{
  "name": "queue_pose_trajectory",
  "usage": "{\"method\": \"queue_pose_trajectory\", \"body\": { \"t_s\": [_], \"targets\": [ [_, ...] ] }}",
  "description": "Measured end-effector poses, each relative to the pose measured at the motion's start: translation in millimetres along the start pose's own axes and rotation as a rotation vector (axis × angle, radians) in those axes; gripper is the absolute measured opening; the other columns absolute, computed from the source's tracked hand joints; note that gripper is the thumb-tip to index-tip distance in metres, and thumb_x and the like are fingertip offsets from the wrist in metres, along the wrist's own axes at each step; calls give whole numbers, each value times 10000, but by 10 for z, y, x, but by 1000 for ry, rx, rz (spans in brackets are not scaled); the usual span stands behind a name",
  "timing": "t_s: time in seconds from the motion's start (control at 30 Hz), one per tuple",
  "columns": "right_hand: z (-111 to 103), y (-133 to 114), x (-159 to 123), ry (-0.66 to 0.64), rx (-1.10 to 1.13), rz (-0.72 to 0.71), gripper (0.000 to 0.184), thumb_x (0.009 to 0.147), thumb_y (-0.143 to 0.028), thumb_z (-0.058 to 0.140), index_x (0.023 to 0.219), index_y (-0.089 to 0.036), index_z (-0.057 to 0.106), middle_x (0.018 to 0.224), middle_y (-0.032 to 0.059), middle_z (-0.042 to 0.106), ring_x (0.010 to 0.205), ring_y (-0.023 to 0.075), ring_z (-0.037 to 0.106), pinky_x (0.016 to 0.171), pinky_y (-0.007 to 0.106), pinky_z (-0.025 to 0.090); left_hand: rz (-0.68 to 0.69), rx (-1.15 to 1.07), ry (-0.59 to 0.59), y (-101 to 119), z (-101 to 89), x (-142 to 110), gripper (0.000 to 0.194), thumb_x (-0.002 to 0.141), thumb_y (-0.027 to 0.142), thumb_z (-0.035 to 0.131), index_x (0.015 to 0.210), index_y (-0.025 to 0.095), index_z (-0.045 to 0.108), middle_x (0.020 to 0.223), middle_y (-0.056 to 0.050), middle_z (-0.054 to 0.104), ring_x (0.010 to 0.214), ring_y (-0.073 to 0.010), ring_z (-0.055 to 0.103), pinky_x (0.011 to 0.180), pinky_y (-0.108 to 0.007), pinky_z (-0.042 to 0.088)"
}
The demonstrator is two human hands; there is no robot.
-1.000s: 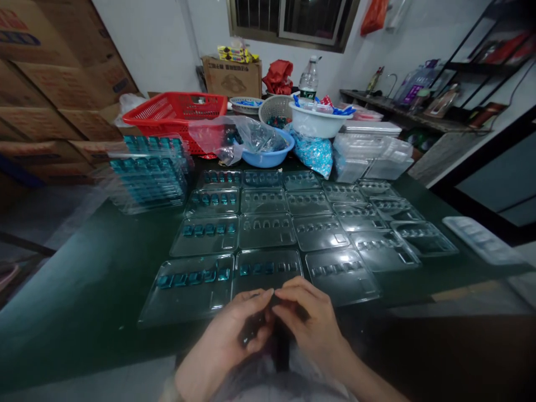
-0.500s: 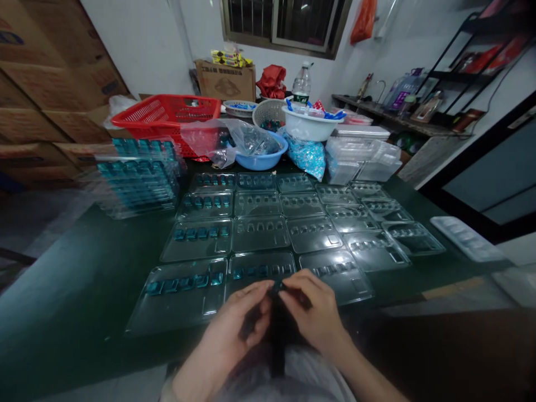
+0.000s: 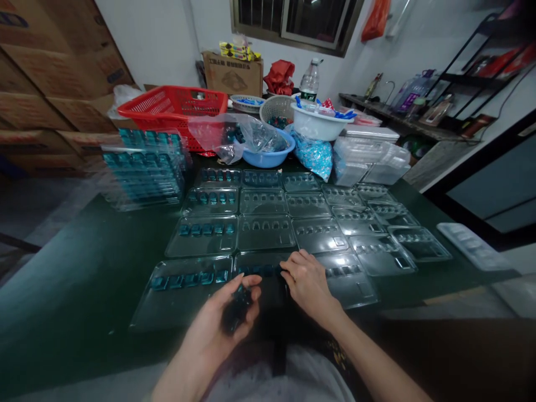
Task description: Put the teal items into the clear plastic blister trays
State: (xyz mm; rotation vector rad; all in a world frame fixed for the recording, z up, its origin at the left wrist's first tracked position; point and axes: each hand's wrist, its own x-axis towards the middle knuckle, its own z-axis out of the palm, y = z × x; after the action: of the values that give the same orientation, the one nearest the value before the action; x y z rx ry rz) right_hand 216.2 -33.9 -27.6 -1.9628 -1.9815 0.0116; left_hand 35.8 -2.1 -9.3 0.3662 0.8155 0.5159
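Dark green desk (image 3: 71, 262) with rows of clear plastic blister trays (image 3: 264, 232) laid across it, some cells filled with teal pieces (image 3: 201, 229). Left hand (image 3: 218, 329) sits low over the front trays, its fingers (image 3: 247, 283) curled part-way around a dark teal clump (image 3: 237, 310) in the palm. Right hand (image 3: 307, 285) rests on the front middle tray (image 3: 259, 263), its fingers (image 3: 295, 261) extended, nothing visibly held.
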Motion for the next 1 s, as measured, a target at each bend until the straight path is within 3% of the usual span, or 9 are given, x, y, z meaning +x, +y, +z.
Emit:
{"method": "queue_pose_trajectory", "body": {
  "t_s": [0.2, 0.4, 0.53, 0.77, 1.0],
  "targets": [
    [-4, -48, 10, -55, -129, -38, 177, 781, -111, 458, 831, -200, 603, 736, 50, 533, 778, 195, 438, 682, 324, 323, 29, 1, -37, 9, 5, 27, 332, 727, 371, 521, 957, 137, 572, 774, -41, 531, 564, -94, 502, 379, -163, 305],
    [-246, -237, -67, 51, 5, -51, 351, 792, -170, 461, 1143, -192, 465, 911, 79, 536, 884, 218, 439, 762, 370, 331, 15, -32, -80, 21, 11, -10, 444, 726, 485, 459, 1016, 162, 549, 798, -44, 558, 565, -114, 524, 378, -181, 317],
    [-349, -449, -80, 19, 230, -160, 216, 794, -212, 489, 993, -251, 562, 874, 23, 553, 832, 168, 452, 725, 317, 350, 44, 9, -71, -40, 44, -17, 464, 719, 529, 432, 982, 168, 558, 625, -16, 551, 479, -119, 504, 334, -181, 282],
    [-270, -520, -23, -66, 389, -120, 115, 759, -218, 543, 850, -241, 608, 777, -3, 566, 800, 159, 454, 738, 316, 334, 77, 104, -63, -128, 119, -55, 442, 728, 537, 413, 893, 165, 585, 557, -10, 533, 446, -117, 489, 310, -177, 246],
    [-242, -351, -55, -58, 759, 37, 156, 814, -214, 450, 819, -179, 603, 712, 8, 561, 688, 118, 498, 630, 242, 377, 375, 452, 27, -130, 74, -80, 283, 712, 349, 552, 929, 169, 574, 541, 8, 529, 407, -80, 426, 323, -174, 243]
  ]
}}
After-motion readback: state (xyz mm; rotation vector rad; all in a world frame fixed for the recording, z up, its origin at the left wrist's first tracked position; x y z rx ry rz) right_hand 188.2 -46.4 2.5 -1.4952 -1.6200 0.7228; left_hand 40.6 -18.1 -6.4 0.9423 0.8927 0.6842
